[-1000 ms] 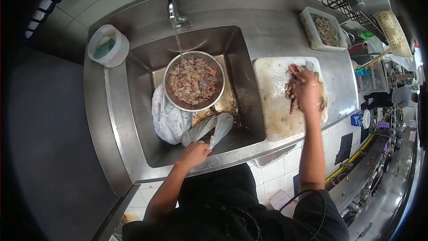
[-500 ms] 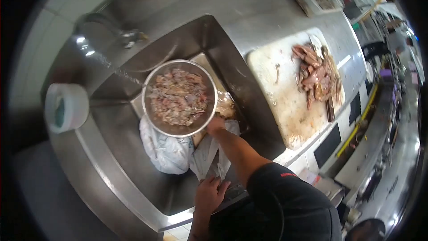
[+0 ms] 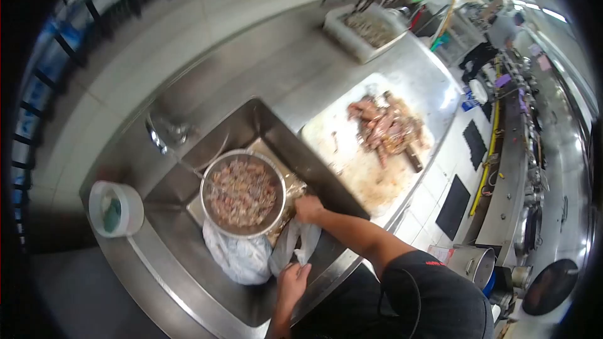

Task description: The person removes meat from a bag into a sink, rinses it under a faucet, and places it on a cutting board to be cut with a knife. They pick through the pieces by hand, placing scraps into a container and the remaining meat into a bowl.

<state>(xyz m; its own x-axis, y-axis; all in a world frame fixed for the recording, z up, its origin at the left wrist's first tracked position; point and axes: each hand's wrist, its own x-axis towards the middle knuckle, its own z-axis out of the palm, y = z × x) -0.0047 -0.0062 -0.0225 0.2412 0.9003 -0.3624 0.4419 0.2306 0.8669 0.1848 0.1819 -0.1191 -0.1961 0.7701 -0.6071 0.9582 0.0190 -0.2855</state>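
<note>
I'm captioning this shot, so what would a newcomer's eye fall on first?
Probably the round metal bowl of chopped pinkish pieces in the sink, with tap water running in. Then the glistening heap on the white board at upper right, and, near the bowl, the left hand and right hand at a plastic bag.

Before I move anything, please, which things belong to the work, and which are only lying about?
Seem to belong:
- thin bag, left hand and right hand at it
- metal bowl of pieces, under running tap
- cutting board with pieces

Seem only lying about:
- round tub left of sink
- rectangular container beyond board
</note>
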